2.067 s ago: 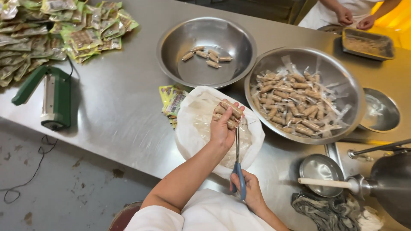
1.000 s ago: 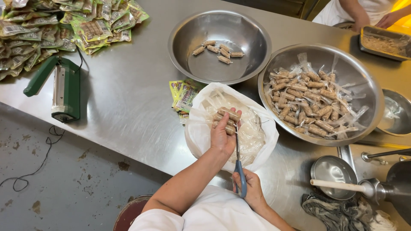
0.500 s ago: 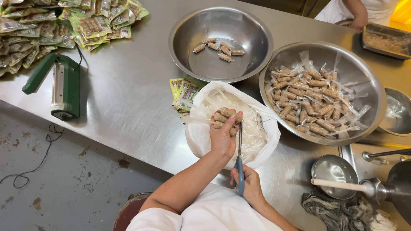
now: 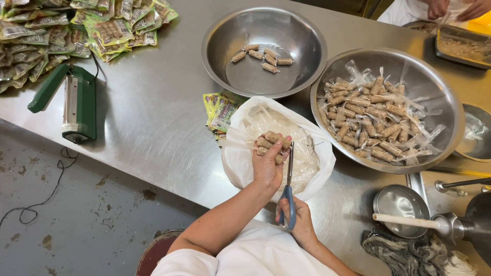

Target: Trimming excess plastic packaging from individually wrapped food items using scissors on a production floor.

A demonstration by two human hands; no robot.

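Observation:
My left hand [image 4: 267, 164] grips a bunch of brown sausage pieces [image 4: 270, 140] over a white plastic bag [image 4: 240, 163] lined with clear wrappers. My right hand [image 4: 299, 222] holds blue-handled scissors [image 4: 289, 191], their blades pointing up beside the sausage pieces. A steel bowl [image 4: 225, 30] at the back holds several unwrapped sausage pieces [image 4: 260, 54]. A larger steel bowl [image 4: 450, 107] on the right is full of sausage pieces in clear wrappers [image 4: 376, 117].
A green heat sealer [image 4: 76, 105] lies at the left on the steel table [image 4: 153, 117], with its cord hanging to the floor. Packed pouches [image 4: 61, 25] pile at the back left; more pouches [image 4: 220, 110] lie by the bag. Small pans, a ladle [image 4: 409, 222] and a rag sit right. Another person's hands [image 4: 455, 7] work far right.
The view shifted slightly. My left hand stays on the sausage bunch over the bag, and my right hand has drawn the scissors close beside it.

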